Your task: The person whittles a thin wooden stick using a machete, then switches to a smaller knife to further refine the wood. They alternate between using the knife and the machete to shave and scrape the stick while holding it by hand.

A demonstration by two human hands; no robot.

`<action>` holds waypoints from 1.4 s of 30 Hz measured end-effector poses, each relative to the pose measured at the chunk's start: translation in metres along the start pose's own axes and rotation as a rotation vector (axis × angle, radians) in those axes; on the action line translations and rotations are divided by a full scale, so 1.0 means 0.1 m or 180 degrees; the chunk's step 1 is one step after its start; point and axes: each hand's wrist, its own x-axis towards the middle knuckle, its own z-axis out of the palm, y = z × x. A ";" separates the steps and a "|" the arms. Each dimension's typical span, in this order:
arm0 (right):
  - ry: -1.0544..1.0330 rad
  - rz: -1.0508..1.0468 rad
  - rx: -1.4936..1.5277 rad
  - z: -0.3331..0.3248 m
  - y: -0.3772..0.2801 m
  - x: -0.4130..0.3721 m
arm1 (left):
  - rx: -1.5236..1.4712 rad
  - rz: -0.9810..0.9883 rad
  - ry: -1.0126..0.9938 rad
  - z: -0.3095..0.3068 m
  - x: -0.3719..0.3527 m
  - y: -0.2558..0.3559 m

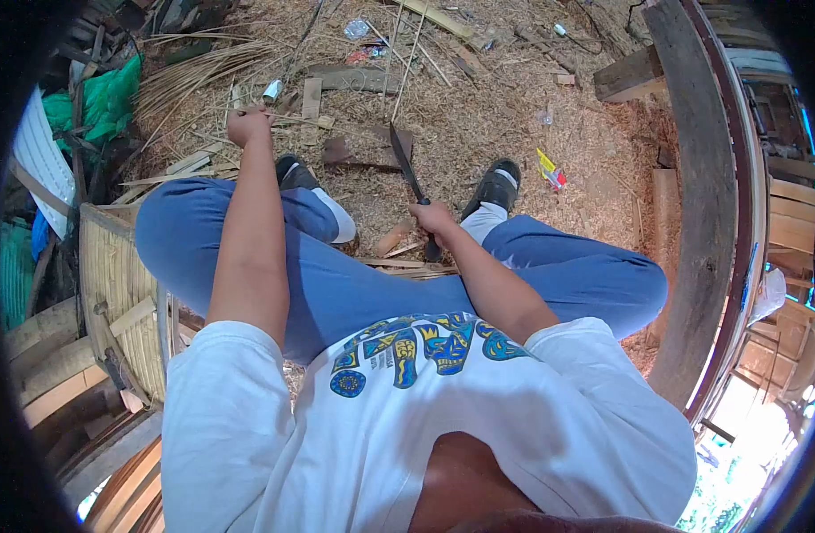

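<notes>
My right hand (434, 218) is wrapped round the dark handle of a machete (407, 169). Its long dark blade points forward and slightly left, over the ground between my feet. Out past my left knee, my left hand (249, 127) is closed, its knuckles near some thin pale strips (292, 119). What its fingers hold is hidden or too fine to make out. A flat brown wooden board (368, 149) lies on the ground left of the blade tip. Beyond the left hand is a small white and green container (272, 90).
Wood shavings (514, 115) cover the ground. A bundle of long thin strips (199, 75) lies at upper left. A thick wooden beam (705, 213) runs along the right, and a woven panel (119, 284) stands at left. A yellow and red wrapper (550, 169) lies beyond my right foot.
</notes>
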 end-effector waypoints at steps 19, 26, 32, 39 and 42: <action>0.1055 -0.1015 -0.1259 0.01 -0.24 -0.23 | 0.0443 0.0217 0.0109 0.00 -0.11 0.09; 0.0511 -0.0138 -0.1120 -0.02 0.02 0.06 | 0.0229 0.0251 0.0108 0.05 0.06 -0.09; -0.1053 0.0781 0.1206 -0.01 -0.18 0.06 | 0.0201 0.0086 0.0324 -0.09 -0.02 0.02; 0.1214 -0.1337 -0.1305 0.02 -0.40 -0.24 | 0.0460 0.0154 0.0142 -0.01 0.03 -0.08; 0.1392 -0.1578 -0.1091 0.02 -0.50 -0.29 | 0.0265 0.0226 0.0044 0.01 0.02 -0.04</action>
